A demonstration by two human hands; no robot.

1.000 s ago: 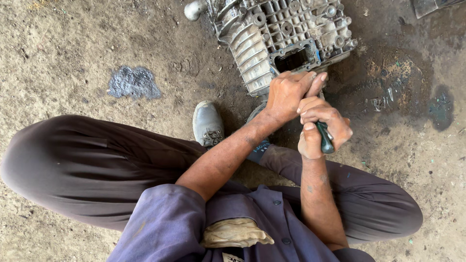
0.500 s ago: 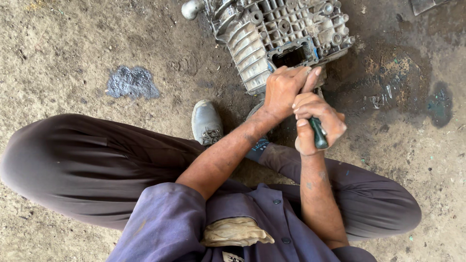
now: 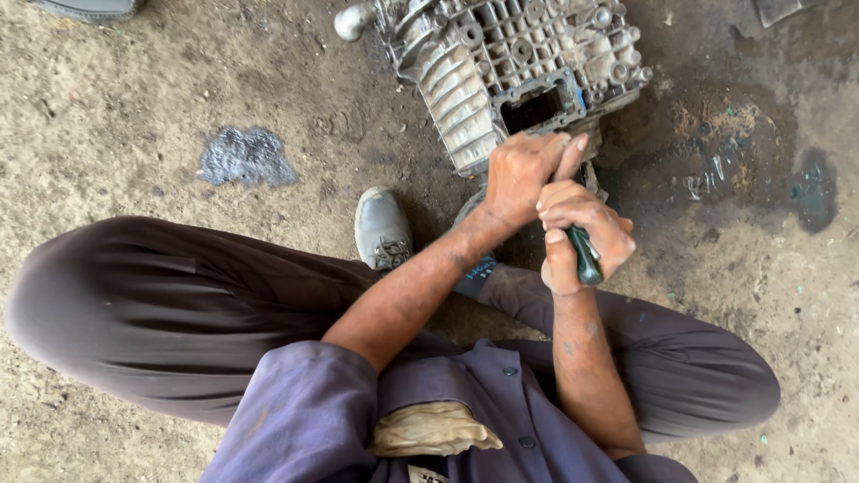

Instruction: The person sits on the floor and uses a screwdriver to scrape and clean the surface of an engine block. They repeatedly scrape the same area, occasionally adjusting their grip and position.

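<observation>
The right hand (image 3: 582,234) has its fingers clamped around the dark green handle of a tool (image 3: 586,255), whose tip is hidden behind the left hand (image 3: 523,174). The left hand's fingers are curled together and press on the near edge of the grey ribbed metal casing (image 3: 510,72), probably to steady it and guide the tool. The casing lies on the oil-stained dirt floor (image 3: 134,98), just beyond the person's grey shoe (image 3: 382,228).

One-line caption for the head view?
Left hand steadies grey ribbed metal casing; right hand grips green-handled tool against it.
</observation>
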